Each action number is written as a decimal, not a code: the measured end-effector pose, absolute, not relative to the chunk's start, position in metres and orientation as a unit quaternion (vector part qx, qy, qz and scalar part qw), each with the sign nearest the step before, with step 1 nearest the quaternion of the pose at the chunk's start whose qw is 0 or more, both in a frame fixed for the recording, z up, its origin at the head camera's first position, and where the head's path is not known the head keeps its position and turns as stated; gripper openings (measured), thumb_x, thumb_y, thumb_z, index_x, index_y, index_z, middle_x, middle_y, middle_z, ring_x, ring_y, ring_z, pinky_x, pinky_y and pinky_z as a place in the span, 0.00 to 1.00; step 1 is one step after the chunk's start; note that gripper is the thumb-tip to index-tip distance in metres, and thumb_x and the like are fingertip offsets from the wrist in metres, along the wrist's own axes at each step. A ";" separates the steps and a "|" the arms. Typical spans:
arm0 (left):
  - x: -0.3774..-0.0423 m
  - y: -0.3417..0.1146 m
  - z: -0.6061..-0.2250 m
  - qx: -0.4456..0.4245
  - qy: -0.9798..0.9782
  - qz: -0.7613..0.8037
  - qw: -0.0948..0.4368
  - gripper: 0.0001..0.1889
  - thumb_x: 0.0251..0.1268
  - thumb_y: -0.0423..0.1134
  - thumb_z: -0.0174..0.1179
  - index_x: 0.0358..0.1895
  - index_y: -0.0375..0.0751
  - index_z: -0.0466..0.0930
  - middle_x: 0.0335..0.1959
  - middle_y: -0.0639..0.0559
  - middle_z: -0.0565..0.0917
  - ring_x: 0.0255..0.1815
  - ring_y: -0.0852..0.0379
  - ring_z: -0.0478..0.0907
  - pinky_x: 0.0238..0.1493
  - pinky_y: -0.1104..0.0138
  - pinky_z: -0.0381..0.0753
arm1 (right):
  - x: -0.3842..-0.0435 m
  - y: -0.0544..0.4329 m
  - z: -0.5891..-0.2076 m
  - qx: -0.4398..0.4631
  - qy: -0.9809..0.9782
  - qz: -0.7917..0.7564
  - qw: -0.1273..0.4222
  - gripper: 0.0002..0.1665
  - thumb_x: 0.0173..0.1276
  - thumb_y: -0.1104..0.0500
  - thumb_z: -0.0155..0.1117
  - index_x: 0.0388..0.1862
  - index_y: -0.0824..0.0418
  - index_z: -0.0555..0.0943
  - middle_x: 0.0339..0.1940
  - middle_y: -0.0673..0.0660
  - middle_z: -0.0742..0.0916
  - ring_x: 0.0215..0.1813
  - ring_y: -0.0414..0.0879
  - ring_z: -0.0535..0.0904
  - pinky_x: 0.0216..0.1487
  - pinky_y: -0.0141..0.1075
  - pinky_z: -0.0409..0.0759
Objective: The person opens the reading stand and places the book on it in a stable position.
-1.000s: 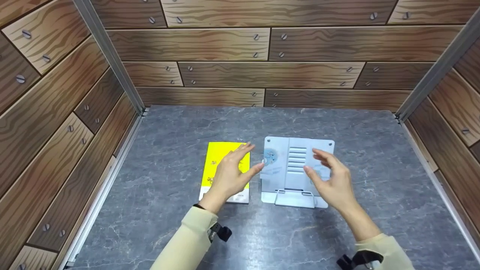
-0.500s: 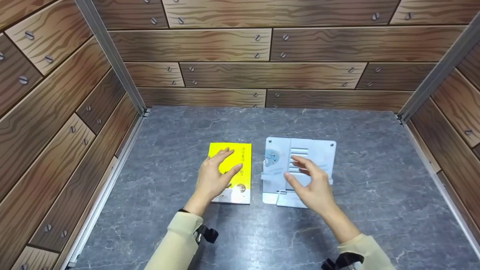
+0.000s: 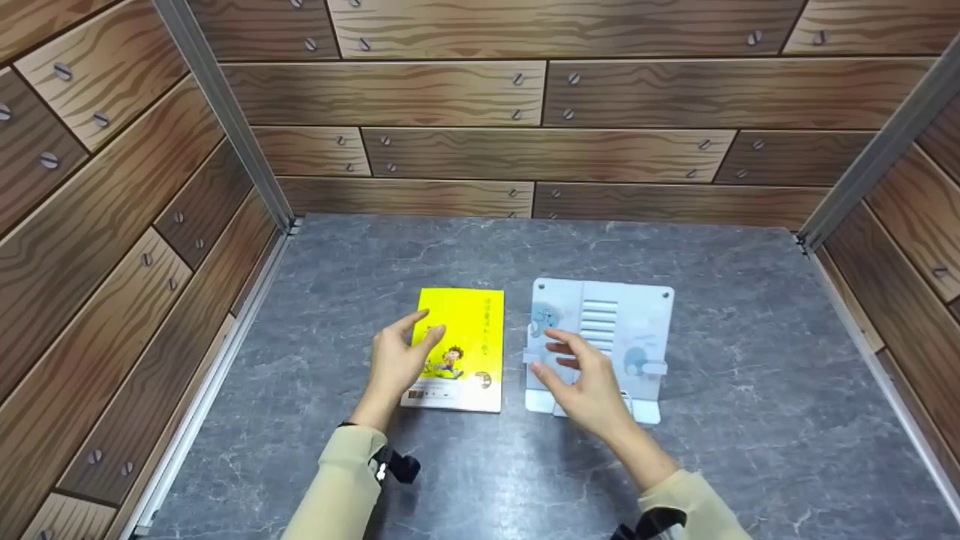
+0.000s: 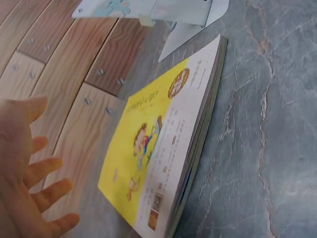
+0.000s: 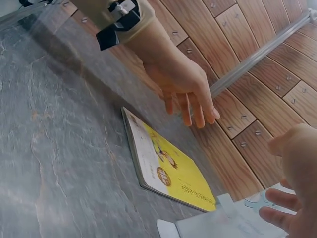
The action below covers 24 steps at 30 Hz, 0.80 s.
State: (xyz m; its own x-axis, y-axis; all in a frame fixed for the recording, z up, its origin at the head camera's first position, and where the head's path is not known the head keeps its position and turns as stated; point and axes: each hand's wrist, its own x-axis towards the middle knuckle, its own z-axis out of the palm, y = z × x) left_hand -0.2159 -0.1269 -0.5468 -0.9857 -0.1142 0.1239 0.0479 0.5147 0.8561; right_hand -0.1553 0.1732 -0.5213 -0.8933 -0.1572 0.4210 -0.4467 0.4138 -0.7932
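A yellow book (image 3: 469, 322) with a white lower band and a cartoon child on its cover lies flat on the grey tabletop. My left hand (image 3: 396, 360) hovers over the book's left edge, fingers loosely bent and holding nothing. In the left wrist view the book (image 4: 148, 144) shows its page edges, apart from the fingers (image 4: 47, 196). To the right of the book is a pale blue book stand (image 3: 641, 322) with slots down its middle and a small ledge at its near side. Above its lower left part is my right hand (image 3: 589, 382), fingers spread and gripping nothing.
Wood-patterned walls (image 3: 450, 94) enclose the tabletop (image 3: 360, 255) at the back and both sides. Metal rails (image 3: 225, 367) run along the side edges. Black straps with small cameras (image 3: 397, 465) sit on both wrists.
Both hands have moved left and somewhat nearer the body, the left from over the book to its left edge, the right across the stand. Book and stand have stayed in place.
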 end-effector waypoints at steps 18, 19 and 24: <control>-0.227 -0.143 -0.564 0.125 -0.824 -0.553 0.004 0.31 0.73 0.48 0.70 0.69 0.30 0.79 0.66 0.35 0.82 0.69 0.40 0.77 0.71 0.49 0.76 | -0.160 0.132 -0.538 0.105 -0.788 0.606 -0.044 0.28 0.76 0.64 0.69 0.67 0.80 0.75 0.65 0.77 0.81 0.62 0.67 0.83 0.61 0.49 0.85; -0.228 -0.143 -0.563 0.126 -0.824 -0.552 -0.001 0.31 0.73 0.48 0.70 0.69 0.29 0.79 0.66 0.34 0.81 0.70 0.39 0.76 0.71 0.49 0.76 | -0.160 0.131 -0.540 0.101 -0.788 0.605 -0.053 0.29 0.76 0.63 0.69 0.67 0.80 0.74 0.65 0.77 0.80 0.63 0.67 0.83 0.62 0.49 0.85; -0.230 -0.144 -0.560 0.135 -0.827 -0.545 -0.023 0.31 0.75 0.48 0.68 0.68 0.24 0.78 0.66 0.31 0.80 0.71 0.36 0.74 0.72 0.47 0.74 | -0.163 0.126 -0.548 0.091 -0.782 0.612 -0.076 0.31 0.76 0.63 0.68 0.69 0.83 0.72 0.65 0.78 0.80 0.65 0.68 0.81 0.64 0.51 0.83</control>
State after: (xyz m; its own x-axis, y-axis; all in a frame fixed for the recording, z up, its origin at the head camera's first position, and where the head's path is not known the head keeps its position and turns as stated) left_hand -0.2297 -0.1444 -0.5601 -0.9624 -0.1978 -0.1861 -0.2489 0.3685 0.8957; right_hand -0.1631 0.1261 -0.5478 -0.9718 -0.2357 -0.0073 -0.0498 0.2354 -0.9706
